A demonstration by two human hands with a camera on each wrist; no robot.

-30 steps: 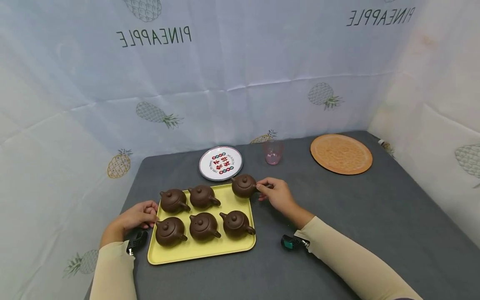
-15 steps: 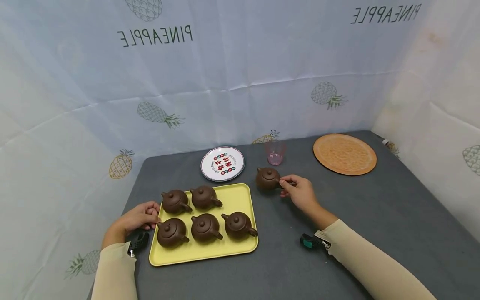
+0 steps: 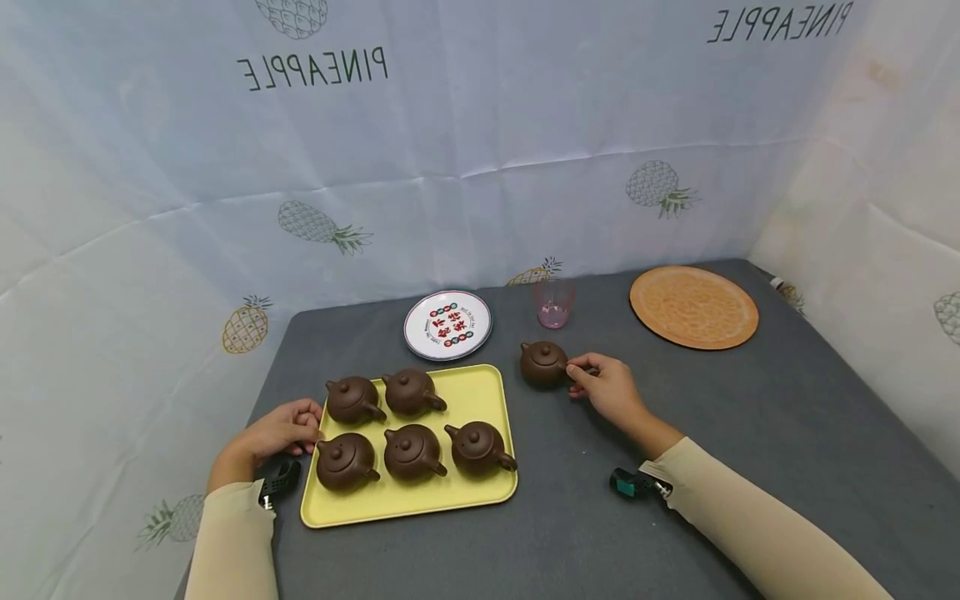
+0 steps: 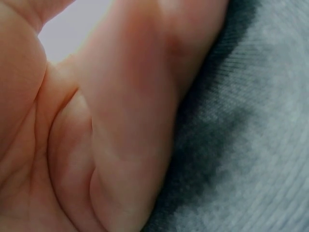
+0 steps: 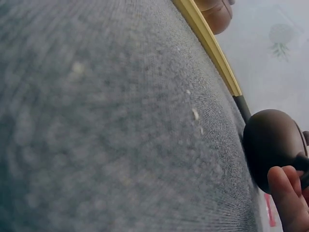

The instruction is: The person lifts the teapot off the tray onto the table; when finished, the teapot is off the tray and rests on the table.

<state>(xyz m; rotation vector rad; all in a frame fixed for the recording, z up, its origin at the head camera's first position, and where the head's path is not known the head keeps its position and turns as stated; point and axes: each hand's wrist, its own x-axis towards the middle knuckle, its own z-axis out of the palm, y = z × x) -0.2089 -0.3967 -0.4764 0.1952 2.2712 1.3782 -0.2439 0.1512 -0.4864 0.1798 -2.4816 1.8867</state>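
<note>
My right hand [image 3: 609, 390] pinches the handle of a small brown teapot [image 3: 543, 364], upright to the right of the yellow tray [image 3: 480, 392]. In the right wrist view this teapot [image 5: 273, 145] sits low at the cloth, with fingers [image 5: 285, 193] at its handle. Several like teapots stand on the tray, among them a front right teapot [image 3: 477, 447] and a back left teapot [image 3: 352, 400]; the back right part of the tray is bare. My left hand [image 3: 281, 431] holds the tray's left edge between thumb and curled fingers; its fingertips are hidden in the left wrist view.
Behind the tray lies a white plate [image 3: 435, 346] with red lettering. A clear pinkish cup [image 3: 553, 307] stands behind the held teapot. Farther right is a round orange-brown board [image 3: 693, 308]. Pineapple-print cloth [image 3: 465, 100] walls the grey table [image 3: 570, 517] behind and at the sides.
My right hand has carried the teapot off the tray's back right corner, rightward, and lowered it at the table beside the tray. My left hand has stayed at the tray's edge.
</note>
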